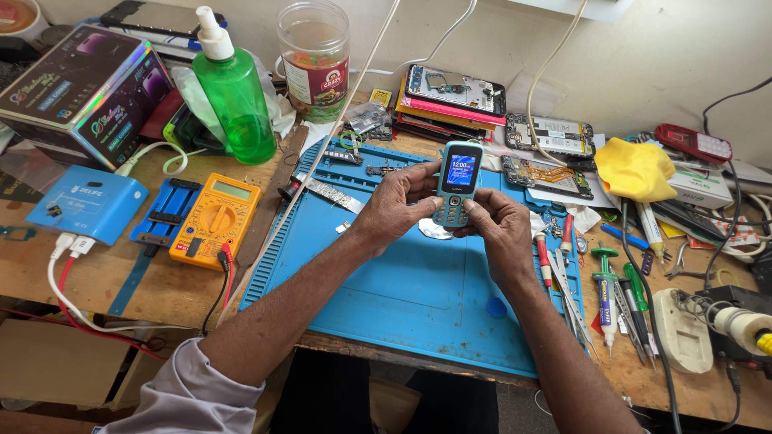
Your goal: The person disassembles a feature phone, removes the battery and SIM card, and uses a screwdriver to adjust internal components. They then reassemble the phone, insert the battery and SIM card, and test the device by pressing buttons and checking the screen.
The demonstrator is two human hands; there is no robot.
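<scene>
Keypad phone (457, 185), small and teal with its screen lit, sits upright between both hands above the blue work mat (402, 281). The left hand (394, 205) wraps its fingers around the phone's left edge, thumb near the screen; the right hand (498, 225) grips the lower right side, thumb on the keys. It looks light and rigid, with smooth plastic that could slip, so the side edges seem the safest hold, clear of the screen. Right of the mat lie screwdrivers (551, 261) and a syringe (607, 293). Left sits a yellow multimeter (215, 221). Farther back stand a green spray bottle (233, 88), a clear jar (314, 56) and opened phones (456, 88).
</scene>
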